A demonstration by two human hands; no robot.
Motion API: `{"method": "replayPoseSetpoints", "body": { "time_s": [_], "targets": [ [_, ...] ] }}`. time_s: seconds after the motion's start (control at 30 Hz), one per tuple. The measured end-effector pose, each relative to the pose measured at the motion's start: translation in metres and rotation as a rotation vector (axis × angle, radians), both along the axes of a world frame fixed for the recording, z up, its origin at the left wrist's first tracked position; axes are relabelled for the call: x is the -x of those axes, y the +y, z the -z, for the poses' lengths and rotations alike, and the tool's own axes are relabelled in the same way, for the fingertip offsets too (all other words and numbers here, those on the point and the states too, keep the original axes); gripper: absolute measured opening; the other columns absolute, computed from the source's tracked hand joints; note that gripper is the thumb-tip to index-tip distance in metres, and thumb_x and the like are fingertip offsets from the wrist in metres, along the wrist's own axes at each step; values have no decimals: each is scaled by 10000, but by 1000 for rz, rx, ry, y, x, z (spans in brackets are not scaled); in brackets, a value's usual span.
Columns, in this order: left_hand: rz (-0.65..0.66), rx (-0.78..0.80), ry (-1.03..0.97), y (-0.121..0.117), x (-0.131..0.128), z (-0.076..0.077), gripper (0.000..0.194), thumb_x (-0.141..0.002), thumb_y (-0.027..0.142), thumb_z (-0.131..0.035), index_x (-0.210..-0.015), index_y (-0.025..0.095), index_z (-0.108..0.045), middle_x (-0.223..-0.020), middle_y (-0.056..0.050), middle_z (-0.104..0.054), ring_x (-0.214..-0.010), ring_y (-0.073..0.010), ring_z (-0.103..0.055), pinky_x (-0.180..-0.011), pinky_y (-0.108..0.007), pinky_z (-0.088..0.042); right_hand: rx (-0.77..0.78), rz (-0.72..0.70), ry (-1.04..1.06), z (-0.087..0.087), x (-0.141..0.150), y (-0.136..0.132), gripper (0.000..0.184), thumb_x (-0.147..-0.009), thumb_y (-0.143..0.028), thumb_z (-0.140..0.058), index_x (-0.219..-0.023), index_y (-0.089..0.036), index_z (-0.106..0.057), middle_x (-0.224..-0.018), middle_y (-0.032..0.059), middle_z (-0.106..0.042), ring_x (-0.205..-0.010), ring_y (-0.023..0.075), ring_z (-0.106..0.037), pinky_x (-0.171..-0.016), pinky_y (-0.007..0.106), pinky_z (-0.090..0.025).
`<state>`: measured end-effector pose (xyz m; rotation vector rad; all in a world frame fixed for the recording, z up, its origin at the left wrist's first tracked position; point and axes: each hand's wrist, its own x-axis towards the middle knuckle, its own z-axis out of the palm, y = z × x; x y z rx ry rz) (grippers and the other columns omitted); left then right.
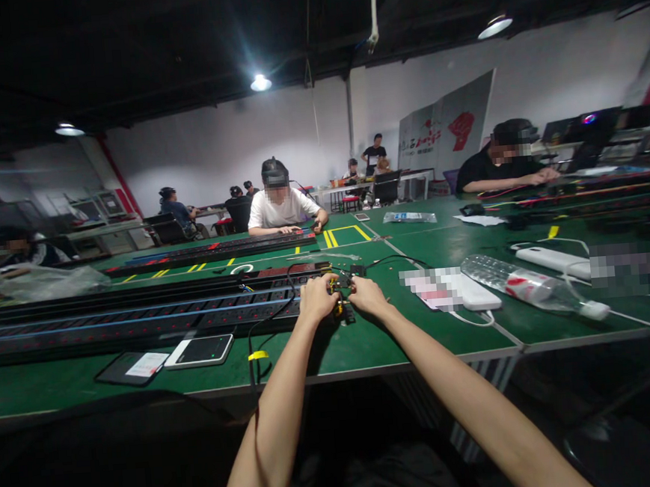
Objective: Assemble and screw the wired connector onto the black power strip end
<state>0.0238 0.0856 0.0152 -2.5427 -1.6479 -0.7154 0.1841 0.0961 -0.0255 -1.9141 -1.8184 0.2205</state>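
Observation:
At the right end of a long black strip unit (pixel 184 318), which looks like a power strip with rows of sockets, both my hands work close together. My left hand (pixel 319 298) has its fingers curled around a small black-and-yellow part (pixel 340 310). From the other side my right hand (pixel 368 297) meets the same part, with thumb and fingers pinched at its dark edge. The fingertips are small and partly hidden, so the exact grip is hard to make out. A black cable (pixel 271 317) runs from near the strip down past my left forearm.
A white-edged phone (pixel 201 351) and a dark flat case with a label (pixel 132 368) lie at the front left. To the right are a white power bank (pixel 478 293), a plastic bottle (pixel 522 279) and white cables. Across the green table (pixel 367 345) sits a person in white (pixel 280 209).

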Motion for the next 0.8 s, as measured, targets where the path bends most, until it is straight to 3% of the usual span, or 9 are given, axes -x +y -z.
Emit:
{"method": "replayPoseSetpoints", "body": {
  "time_s": [0.23,0.4,0.5,0.6,0.8],
  "targets": [
    [-1,9,-8,0,0,0,413,-811,305,-678,-1216,366,-624,-1056,-14,-706,-1023,-247,-608,-875,-337,-456,-65,-2,36,5,-3,3,172,-743,-152,-563,-900,-179,-627,-936,118,-718,-864,264,-669,-644,272,-393],
    [4,21,-13,-1,0,-1,423,-815,306,-680,-1230,360,-618,-1066,-14,-711,-1042,-248,-607,-889,-341,-456,-222,-131,382,14,-2,15,47,-677,-192,-588,-714,-192,-559,-744,34,-682,-707,187,-625,-612,250,-397],
    [6,19,-16,0,0,0,416,-817,323,-683,-1227,357,-623,-1094,-19,-708,-1054,-251,-606,-889,-342,-457,-232,-214,595,21,-2,24,137,-601,-218,-631,-612,-201,-495,-665,13,-654,-644,169,-592,-591,252,-413],
    [-1,25,-17,0,0,0,418,-819,341,-681,-1232,355,-623,-1104,-28,-703,-1059,-250,-605,-890,-339,-457,-195,-205,759,27,-2,31,299,-524,-230,-677,-557,-222,-380,-634,17,-655,-628,177,-595,-574,263,-431],
    [8,21,-24,1,0,1,427,-810,304,-669,-1230,364,-623,-1076,-20,-709,-1050,-249,-608,-892,-344,-455,-232,-196,1017,30,-2,35,425,-497,-243,-711,-599,-232,-299,-785,56,-715,-748,208,-657,-666,311,-506]
  ]
}}
